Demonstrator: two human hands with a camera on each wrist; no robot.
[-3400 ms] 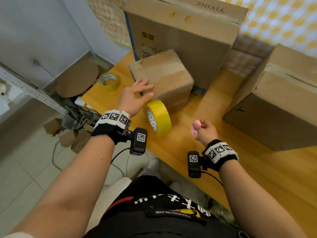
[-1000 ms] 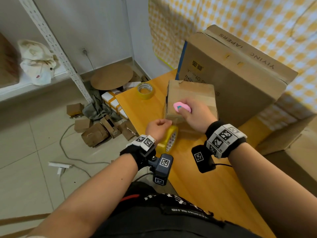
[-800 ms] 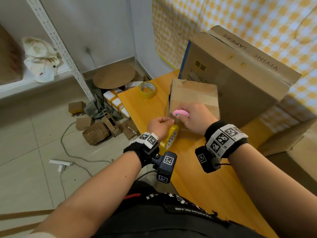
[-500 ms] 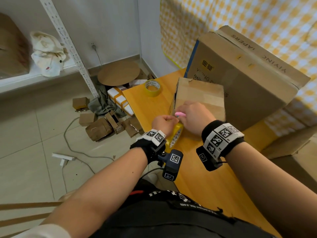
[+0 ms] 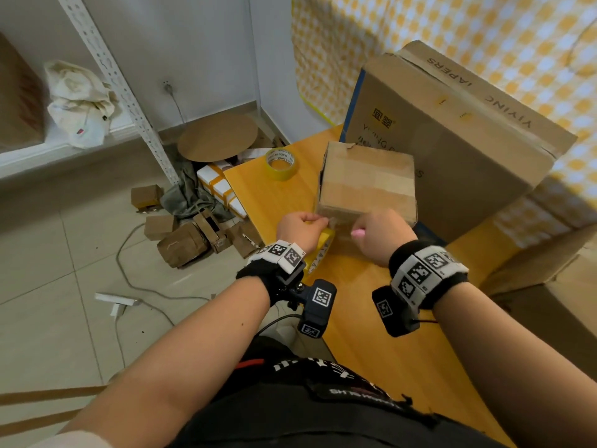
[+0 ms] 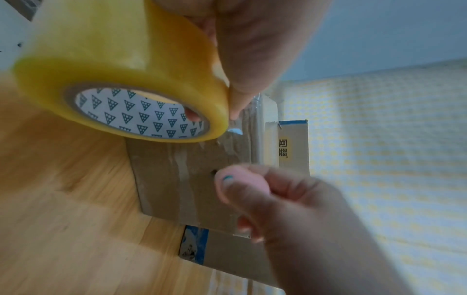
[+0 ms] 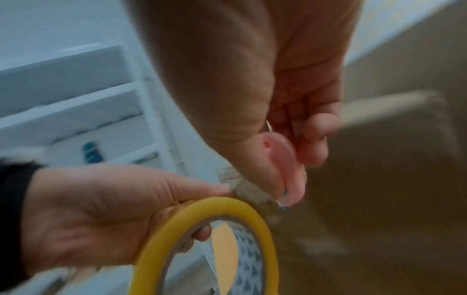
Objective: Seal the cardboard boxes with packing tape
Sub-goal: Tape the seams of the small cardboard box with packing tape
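Counter (image 5: 371, 334): yellow wood, carrying every item below.

Large carton (image 5: 452, 130): printed, at 1 o'clock, standing behind the small box.

Small box (image 5: 368, 185): brown cardboard, centre of the head view, top flaps down under a glossy strip of tape running over its near edge.

Tape roll (image 6: 121, 79): yellow, wide, at the box's near-left corner, just off its front face; a clear strip runs from it onto the cardboard.

Left hand (image 5: 300, 229): fingers clamped on the roll, one through the core, thumb on the strip.

Right hand (image 5: 382, 232): fingers clamped round the pink cutter (image 7: 283, 159), its tip at the strip beside the roll.

Spare roll (image 5: 281, 163): yellow, at 11 o'clock, flat on the counter, well apart.

Step in hand, by judgement: severing the strip. Next move calls for taut tape, a clean cut, then pressing the loose end flat on the front face.
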